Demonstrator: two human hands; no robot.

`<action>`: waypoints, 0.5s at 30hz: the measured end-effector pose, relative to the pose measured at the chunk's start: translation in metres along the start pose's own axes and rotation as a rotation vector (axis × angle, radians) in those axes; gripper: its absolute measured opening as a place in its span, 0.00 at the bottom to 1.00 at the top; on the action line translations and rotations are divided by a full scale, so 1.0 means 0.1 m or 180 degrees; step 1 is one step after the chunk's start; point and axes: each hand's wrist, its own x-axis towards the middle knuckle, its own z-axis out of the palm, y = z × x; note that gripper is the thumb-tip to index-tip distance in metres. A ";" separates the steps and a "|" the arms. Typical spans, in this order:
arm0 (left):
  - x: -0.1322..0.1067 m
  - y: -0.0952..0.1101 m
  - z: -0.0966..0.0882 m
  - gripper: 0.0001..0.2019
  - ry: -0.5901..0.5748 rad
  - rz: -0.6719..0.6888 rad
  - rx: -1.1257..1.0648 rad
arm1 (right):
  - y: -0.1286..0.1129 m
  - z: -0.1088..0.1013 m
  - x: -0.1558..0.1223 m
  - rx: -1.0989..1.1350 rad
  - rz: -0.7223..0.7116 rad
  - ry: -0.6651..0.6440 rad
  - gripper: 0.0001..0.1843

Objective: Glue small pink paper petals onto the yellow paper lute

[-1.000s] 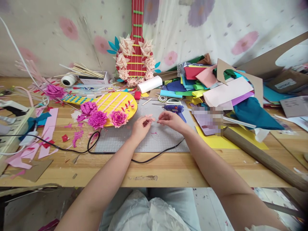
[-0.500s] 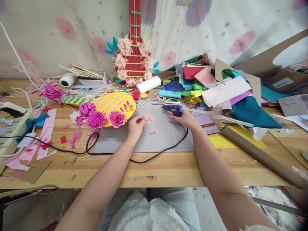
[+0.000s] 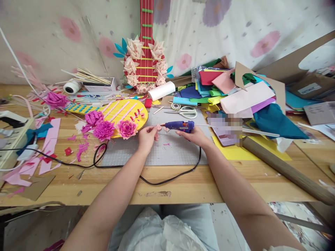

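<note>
While the left hand [image 3: 148,137] hangs over the desk [image 3: 188,191] just in from the mat's left part, its grip is pinched, thumb against fingers, on a small pink petal [image 3: 158,128]. In the head view that petal sticks out at the fingertips, on the side facing the other hand, with most of it uncovered (its lower part sits partly among the fingers).

The right hand [image 3: 196,136] has its grip closed around the handle of a blue glue gun [image 3: 180,126], whose body lies above the fingers and points toward the left hand. Its nozzle reaches right beside the petal; whether the two touch cannot be told. From the gun's back end a long pale stick [image 3: 259,132] runs toward the desk's right edge, part of it behind a blurred patch.

Both hands are above a grey cutting mat [image 3: 178,150], which lies near the middle of the desk's near edge. Just beyond the gun, toward the desk's far edge, rest scissors [image 3: 188,111] with pale handles. A yellow guitar shape [image 3: 125,111] lies left of the mat's far part, close to the left hand, and a black cord [image 3: 167,183] loops along the near edge.
</note>
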 end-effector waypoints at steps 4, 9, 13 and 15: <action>-0.01 0.01 0.00 0.09 -0.0050 0.0056 -0.0002 | 0.01 0.02 -0.02 -0.0073 -0.0046 -0.0139 0.21; -0.02 0.03 0.01 0.09 0.0001 0.0002 -0.0048 | 0.05 0.03 0.00 -0.0089 -0.0064 -0.0192 0.22; -0.02 0.04 0.01 0.09 -0.0007 0.0000 -0.0043 | 0.09 0.04 0.03 -0.0098 -0.0144 -0.0188 0.23; -0.03 0.04 0.01 0.09 -0.0017 0.0015 -0.0029 | 0.10 0.04 0.03 -0.0109 -0.0160 -0.0172 0.23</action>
